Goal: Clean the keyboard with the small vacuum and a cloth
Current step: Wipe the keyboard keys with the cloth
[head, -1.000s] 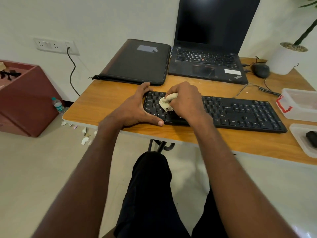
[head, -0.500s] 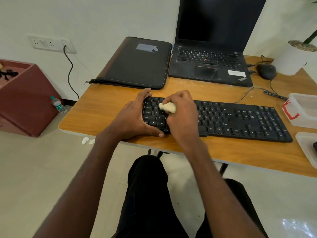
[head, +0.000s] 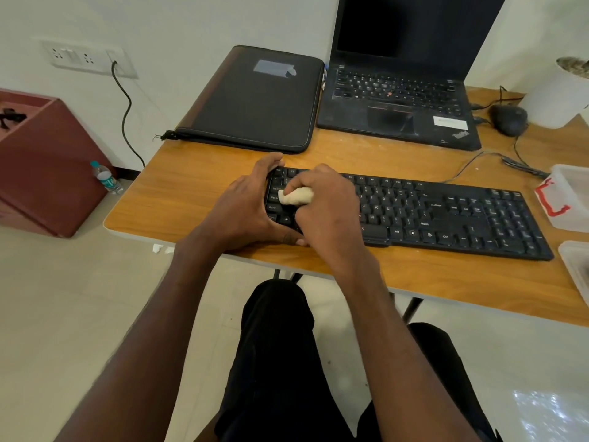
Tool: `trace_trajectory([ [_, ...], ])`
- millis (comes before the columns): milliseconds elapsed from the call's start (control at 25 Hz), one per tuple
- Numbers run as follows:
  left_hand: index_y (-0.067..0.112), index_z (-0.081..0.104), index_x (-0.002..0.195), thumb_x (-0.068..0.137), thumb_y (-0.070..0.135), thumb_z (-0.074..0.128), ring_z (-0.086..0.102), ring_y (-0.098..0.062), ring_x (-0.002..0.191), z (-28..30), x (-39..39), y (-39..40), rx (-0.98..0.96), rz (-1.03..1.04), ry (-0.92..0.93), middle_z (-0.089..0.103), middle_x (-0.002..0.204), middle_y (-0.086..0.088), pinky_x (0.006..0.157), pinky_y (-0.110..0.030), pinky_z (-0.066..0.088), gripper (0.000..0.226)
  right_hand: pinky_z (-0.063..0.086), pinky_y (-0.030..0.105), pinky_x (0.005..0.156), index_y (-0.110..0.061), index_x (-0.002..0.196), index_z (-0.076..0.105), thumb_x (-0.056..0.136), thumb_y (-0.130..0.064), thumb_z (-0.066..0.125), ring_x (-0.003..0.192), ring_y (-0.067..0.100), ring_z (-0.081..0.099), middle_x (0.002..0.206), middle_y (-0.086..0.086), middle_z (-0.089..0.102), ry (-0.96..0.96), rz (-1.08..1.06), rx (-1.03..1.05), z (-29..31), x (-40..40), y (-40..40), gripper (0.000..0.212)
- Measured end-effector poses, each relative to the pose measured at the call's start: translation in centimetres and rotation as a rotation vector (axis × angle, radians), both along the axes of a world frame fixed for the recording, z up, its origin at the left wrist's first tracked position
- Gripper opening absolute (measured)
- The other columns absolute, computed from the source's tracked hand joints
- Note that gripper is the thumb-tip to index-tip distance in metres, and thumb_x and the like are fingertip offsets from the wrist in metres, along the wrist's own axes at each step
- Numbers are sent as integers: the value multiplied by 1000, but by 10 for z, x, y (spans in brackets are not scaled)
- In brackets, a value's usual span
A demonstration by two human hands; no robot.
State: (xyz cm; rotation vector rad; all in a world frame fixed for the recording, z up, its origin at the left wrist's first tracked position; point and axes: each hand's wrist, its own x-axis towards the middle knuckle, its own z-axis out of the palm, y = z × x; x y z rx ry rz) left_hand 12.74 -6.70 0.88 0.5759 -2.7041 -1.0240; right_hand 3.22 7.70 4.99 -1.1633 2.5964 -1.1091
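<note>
- Nearest to us are our own legs in dark trousers, and then the front edge of the wooden table (head: 197, 199).
- Our left hand (head: 245, 208) grips the left end of the keyboard (head: 446, 215): the thumb lies along the front edge and the fingers curl over the back corner, so the hand steadies it.
- Our right hand (head: 325, 202) is closed around a small bunched cloth (head: 296, 196), and presses it on the keys at the left part of the keyboard.
- We judge that the keyboard is light and stiff, and it may slide on the smooth table, so it is good to hold it by the end frame and not by the keys.
- The cloth looks soft and easy to squeeze; a tight bunch held in the fingers gives a firm tip for the gaps between keys. The key caps may come loose if we push too hard.
- We cannot say where the small vacuum is. At the right edge are two plastic containers (head: 570, 199), partly cut off.
- Farther back lie a dark sleeve case (head: 255, 100), an open laptop (head: 398, 100) with a dark screen, and a mouse (head: 508, 119).
</note>
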Motion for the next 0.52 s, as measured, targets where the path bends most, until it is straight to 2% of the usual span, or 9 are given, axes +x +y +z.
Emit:
trace_trajectory([
  [40, 36, 18, 162, 38, 87, 85, 50, -20, 139, 0, 0, 0, 0, 4, -4, 43, 160, 8, 117, -51, 44, 150, 47, 23, 70, -28, 101, 77, 79, 1, 76, 92, 9, 55, 101, -11, 58, 6, -23, 12, 0, 0, 3, 37],
  [120, 39, 20, 160, 35, 88, 86, 49, -20, 139, 0, -1, 0, 0, 18, -12, 43, 159, 6, 117, -52, 44, 150, 54, 37, 80, -31, 99, 77, 83, -6, 77, 93, 12, 58, 105, -11, 60, 30, -160, 50, 1, -12, 13, 30],
  [200, 40, 20, 160, 35, 88, 86, 48, -21, 140, -1, -1, -1, -13, 25, -20, 43, 159, 5, 117, -53, 44, 149, 54, 48, 87, -33, 98, 76, 85, -9, 78, 97, 16, 61, 110, -10, 63, 45, -236, 102, 2, -19, 18, 27],
  [320, 36, 18, 162, 38, 95, 80, 46, -22, 144, 1, -1, -1, 17, 8, 0, 40, 163, 4, 120, -54, 41, 150, 51, 48, 89, -33, 105, 72, 83, -6, 76, 102, 20, 59, 114, -11, 63, 95, -166, 61, 3, -6, 12, 35],
  [440, 27, 13, 166, 61, 99, 63, 47, -21, 146, 3, -4, 5, 119, 48, 66, 39, 167, 3, 120, -53, 41, 136, 52, 48, 88, -29, 112, 67, 78, -7, 80, 104, 20, 57, 115, -7, 60, 18, 13, 10, -4, -6, 8, 43],
  [520, 25, 18, 166, 87, 90, 43, 54, -16, 137, 1, -6, 11, 127, 132, 132, 50, 159, 4, 116, -52, 45, 105, 54, 43, 86, -29, 110, 71, 78, -6, 81, 104, 17, 56, 113, -8, 59, 5, 89, 43, -7, -19, 10, 40],
])
